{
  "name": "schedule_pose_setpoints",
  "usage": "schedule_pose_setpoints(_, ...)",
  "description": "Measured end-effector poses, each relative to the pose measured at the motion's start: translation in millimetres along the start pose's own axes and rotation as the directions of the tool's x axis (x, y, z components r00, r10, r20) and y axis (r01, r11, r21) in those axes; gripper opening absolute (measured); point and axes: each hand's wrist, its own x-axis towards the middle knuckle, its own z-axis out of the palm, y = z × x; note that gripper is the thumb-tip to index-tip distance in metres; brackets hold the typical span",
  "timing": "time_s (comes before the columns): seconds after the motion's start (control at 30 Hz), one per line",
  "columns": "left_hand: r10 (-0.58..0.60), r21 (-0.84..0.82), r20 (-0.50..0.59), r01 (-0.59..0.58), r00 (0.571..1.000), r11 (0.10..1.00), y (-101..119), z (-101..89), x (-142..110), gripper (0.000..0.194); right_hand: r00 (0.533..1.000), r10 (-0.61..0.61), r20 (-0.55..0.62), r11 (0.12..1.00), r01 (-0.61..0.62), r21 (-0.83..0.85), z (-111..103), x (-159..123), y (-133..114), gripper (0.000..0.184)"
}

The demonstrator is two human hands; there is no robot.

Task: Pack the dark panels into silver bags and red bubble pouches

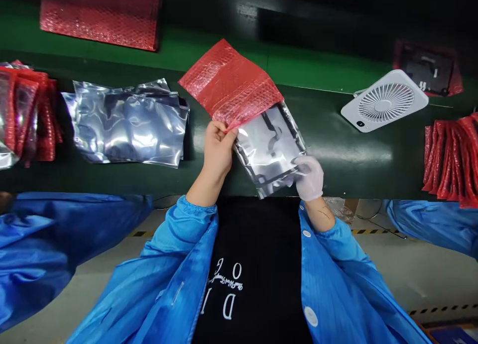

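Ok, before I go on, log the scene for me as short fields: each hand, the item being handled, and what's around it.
left hand: bare, pinching the red pouch at its open edge
right hand: gloved, gripping the silver bag at its near end
bag position: partly inside the pouch, near part exposed
left side: loose silver bags, then a red-and-silver pile
far left: flat red wrap
right side: white fan, then a row of red pouches

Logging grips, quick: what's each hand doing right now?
Left hand: closed, pinching the red bubble bag by its edge.
Right hand: gloved, closed on the shiny pouch near a corner.
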Motion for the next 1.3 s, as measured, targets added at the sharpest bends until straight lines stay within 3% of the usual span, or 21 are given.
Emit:
schedule_pose_setpoints(0.07, -0.001, 0.008, -0.067, 0.002, 0.998, 1.000, 2.0, -12.1, 7.4, 0.047, 0.971, 0.030, 0.237, 0.998, -0.042, 0.043, -16.7, -4.4, -10.5, 0.060)
schedule_pose_setpoints(0.13, -0.047, 0.069, -0.063, 0.051, 0.997, 0.996, 4.3, -22.4, 4.5, 0.041, 0.938, 0.081, 0.338, 0.989, -0.117, 0.086, -26.2, -1.1, -18.4, 0.085)
schedule_pose_setpoints(0.2, -0.106, 0.123, -0.002, 0.106, 0.994, 0.987, 5.5, -27.9, -6.6, 0.038, 0.908, 0.151, 0.390, 0.980, -0.189, 0.062, -18.4, 4.9, -21.9, 0.093)
schedule_pose_setpoints(0.27, -0.162, 0.145, 0.082, 0.149, 0.983, 0.978, 5.4, -29.5, -20.9, 0.038, 0.894, 0.205, 0.399, 0.979, -0.192, -0.072, 6.7, 9.3, -20.7, 0.096)
schedule_pose_setpoints(0.33, -0.191, 0.144, 0.126, 0.173, 0.973, 0.974, 4.8, -30.4, -33.1, 0.038, 0.930, 0.188, 0.316, 0.961, -0.108, -0.255, 38.4, 12.5, -16.5, 0.090)
schedule_pose_setpoints(0.43, -0.210, 0.122, 0.131, 0.194, 0.969, 0.973, 5.2, -35.9, -42.2, 0.037, 0.973, 0.123, 0.195, 0.892, -0.023, -0.451, 68.9, 22.4, -10.1, 0.064)
schedule_pose_setpoints(0.57, -0.276, 0.094, 0.196, 0.262, 0.941, 0.960, 6.9, -46.2, -43.8, 0.036, 0.943, 0.152, 0.295, 0.799, 0.058, -0.598, 62.5, 46.6, -11.1, 0.027)
schedule_pose_setpoints(0.7, -0.263, 0.110, 0.160, 0.247, 0.952, 0.963, 5.1, -40.5, -47.6, 0.034, 0.882, 0.127, 0.455, 0.746, 0.217, -0.630, 55.5, 61.6, -16.3, 0.053)
schedule_pose_setpoints(0.8, -0.169, 0.207, 0.081, 0.150, 0.982, 0.967, 7.5, -29.0, -51.8, 0.028, 0.928, 0.137, 0.346, 0.736, 0.139, -0.663, 67.0, 66.2, -16.4, 0.036)
schedule_pose_setpoints(0.9, -0.091, 0.375, 0.098, 0.048, 0.991, 0.926, 17.2, -25.5, -54.6, 0.018, 0.959, 0.205, 0.195, 0.729, -0.016, -0.684, 75.6, 70.4, -14.7, 0.018)
schedule_pose_setpoints(1.0, -0.066, 0.528, 0.150, -0.024, 0.986, 0.849, 26.4, -32.3, -58.3, 0.009, 0.953, 0.264, 0.146, 0.748, -0.107, -0.655, 70.2, 68.4, -12.3, 0.011)
schedule_pose_setpoints(1.1, -0.027, 0.556, 0.129, -0.050, 0.991, 0.830, 27.9, -40.5, -68.4, 0.010, 0.951, 0.282, 0.127, 0.771, -0.146, -0.619, 52.5, 58.3, -8.7, 0.011)
schedule_pose_setpoints(1.23, 0.032, 0.460, 0.030, -0.042, 0.999, 0.887, 22.6, -45.3, -86.8, 0.019, 0.931, 0.225, 0.286, 0.866, -0.057, -0.496, 23.4, 48.2, -3.9, 0.031)
schedule_pose_setpoints(1.3, 0.038, 0.390, -0.006, -0.033, 0.999, 0.920, 18.6, -46.7, -90.3, 0.028, 0.909, 0.221, 0.354, 0.925, -0.081, -0.370, 14.9, 46.7, -1.1, 0.036)
